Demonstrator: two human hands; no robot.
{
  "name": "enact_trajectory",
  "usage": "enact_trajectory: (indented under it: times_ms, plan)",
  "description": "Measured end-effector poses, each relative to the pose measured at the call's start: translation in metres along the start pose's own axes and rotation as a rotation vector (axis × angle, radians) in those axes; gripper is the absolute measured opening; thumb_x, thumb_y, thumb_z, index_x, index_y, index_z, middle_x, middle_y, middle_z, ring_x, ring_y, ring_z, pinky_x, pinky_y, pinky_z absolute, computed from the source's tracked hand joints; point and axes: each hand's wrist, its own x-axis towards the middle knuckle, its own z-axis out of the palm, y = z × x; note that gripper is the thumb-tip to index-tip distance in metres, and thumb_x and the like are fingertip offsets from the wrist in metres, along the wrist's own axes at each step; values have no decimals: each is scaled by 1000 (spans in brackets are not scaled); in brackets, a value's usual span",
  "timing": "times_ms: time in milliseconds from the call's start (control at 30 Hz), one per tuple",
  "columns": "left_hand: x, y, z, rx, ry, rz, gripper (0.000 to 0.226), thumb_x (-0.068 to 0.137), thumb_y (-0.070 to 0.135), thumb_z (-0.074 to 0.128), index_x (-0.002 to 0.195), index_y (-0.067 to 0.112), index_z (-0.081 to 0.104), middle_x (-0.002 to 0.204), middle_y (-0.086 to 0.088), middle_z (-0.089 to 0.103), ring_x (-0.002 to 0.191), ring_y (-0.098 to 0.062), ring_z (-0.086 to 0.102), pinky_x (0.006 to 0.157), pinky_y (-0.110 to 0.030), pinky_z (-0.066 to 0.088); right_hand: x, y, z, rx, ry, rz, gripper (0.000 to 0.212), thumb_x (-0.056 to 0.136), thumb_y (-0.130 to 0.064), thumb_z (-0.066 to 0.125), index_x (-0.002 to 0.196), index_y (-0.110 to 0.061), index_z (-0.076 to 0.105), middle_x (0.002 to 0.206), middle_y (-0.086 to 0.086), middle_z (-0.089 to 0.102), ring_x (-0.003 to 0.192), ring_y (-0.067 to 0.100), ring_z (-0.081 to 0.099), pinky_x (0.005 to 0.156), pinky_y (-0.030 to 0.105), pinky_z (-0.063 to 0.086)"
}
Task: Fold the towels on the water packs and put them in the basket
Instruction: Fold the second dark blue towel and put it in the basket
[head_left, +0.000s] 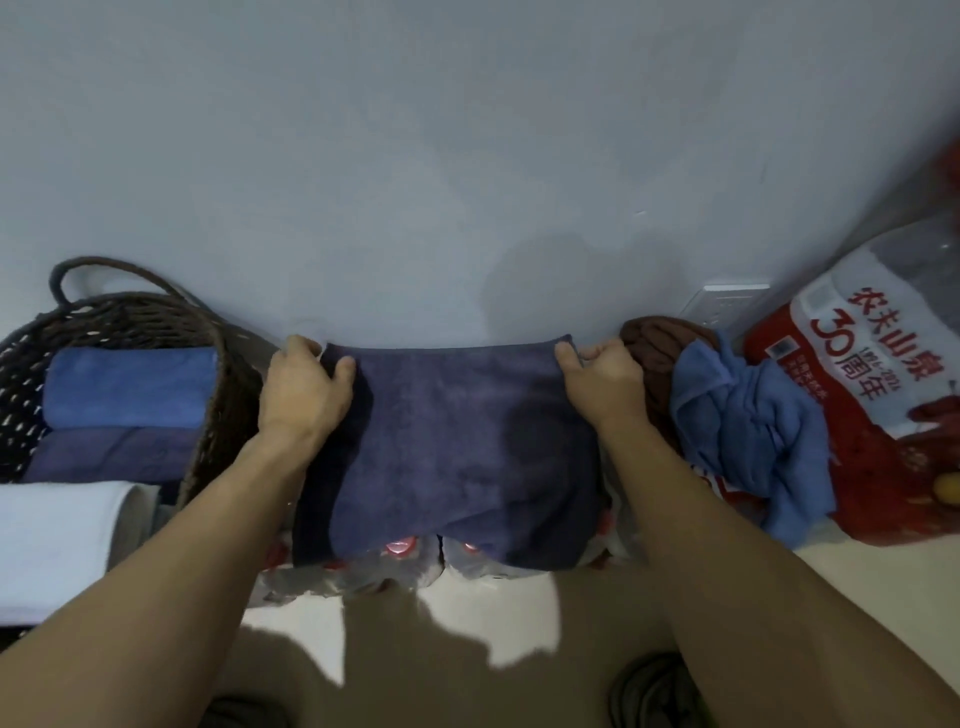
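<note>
A dark navy towel (447, 441) lies spread over a water pack (384, 566), its far edge against the wall. My left hand (304, 389) pinches the towel's far left corner and my right hand (602, 379) pinches the far right corner. To the right lie a crumpled light blue towel (743, 431) and a brown towel (654, 353). The dark woven basket (218, 395) stands at the left and holds a folded blue towel (130, 387) above a folded navy towel (114, 454).
A red and white water pack (852, 384) with printed characters stands at the right. A white folded cloth (57, 540) lies at the lower left. A wall socket (727, 304) sits behind the brown towel. The grey wall rises right behind the packs; pale floor lies below.
</note>
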Motion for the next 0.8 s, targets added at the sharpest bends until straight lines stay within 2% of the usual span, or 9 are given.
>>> enact_trajectory:
  times_ms: [100, 300, 467, 533, 567, 600, 667, 733, 800]
  plan:
    - [-27, 2, -16, -35, 19, 12, 54, 90, 29, 63, 129, -3, 44, 131, -26, 49, 121, -42, 45, 99, -45, 40, -21, -1, -12, -13, 48, -11, 41, 93, -34, 59, 118, -2, 52, 119, 17, 59, 110, 34, 56, 88, 32, 43]
    - [-107, 4, -31, -130, 128, -33, 41, 90, 23, 61, 119, -3, 50, 120, -28, 52, 112, -46, 50, 95, -51, 44, -91, -3, -23, 65, 248, 79, 35, 91, -26, 60, 118, -5, 51, 124, 20, 52, 112, 38, 52, 93, 39, 43]
    - [-172, -10, -23, -111, 295, -149, 44, 85, 25, 62, 114, -5, 49, 115, -31, 50, 105, -48, 49, 87, -54, 43, -164, 15, -20, 217, 420, 108, 23, 88, -16, 65, 103, -1, 56, 105, 21, 58, 91, 33, 53, 72, 29, 33]
    - [-196, -20, -14, -77, 339, -182, 48, 80, 24, 67, 111, -7, 47, 111, -33, 48, 99, -50, 50, 81, -54, 44, -194, 22, -12, 281, 483, 136, 14, 84, -8, 67, 92, 1, 59, 99, 23, 60, 91, 36, 55, 77, 38, 41]
    - [-206, -25, -9, -82, 337, -191, 50, 78, 22, 69, 111, -7, 47, 111, -34, 48, 98, -50, 50, 81, -54, 44, -208, 24, -8, 315, 440, 152, 10, 82, -6, 66, 82, -5, 56, 93, 19, 61, 88, 34, 57, 76, 40, 47]
    - [-212, -30, -5, -104, 313, -186, 51, 76, 20, 71, 112, -7, 47, 111, -33, 49, 100, -49, 50, 82, -53, 44, -220, 27, -6, 347, 391, 141, 21, 80, -4, 66, 71, -13, 50, 80, 10, 60, 79, 26, 58, 69, 35, 50]
    - [-218, -37, -1, -167, 230, -131, 48, 78, 15, 71, 116, -5, 49, 114, -29, 50, 107, -46, 49, 90, -52, 43, -234, 37, -2, 394, 295, 55, 44, 77, 0, 67, 57, -21, 34, 54, -12, 44, 53, 3, 45, 49, 13, 36]
    - [-215, -41, -3, -203, 178, -72, 46, 81, 15, 71, 120, 0, 53, 115, -24, 52, 111, -41, 48, 96, -48, 41, -238, 47, -3, 401, 184, 48, 41, 81, -3, 71, 60, -16, 38, 51, -12, 38, 45, 3, 37, 46, 11, 31]
    - [-209, -43, -8, -221, 167, -48, 47, 82, 18, 73, 123, 5, 55, 116, -20, 51, 111, -38, 49, 99, -46, 40, -237, 54, -9, 437, 103, 95, 32, 84, -12, 73, 67, -14, 46, 57, -3, 45, 50, 3, 39, 50, 10, 35]
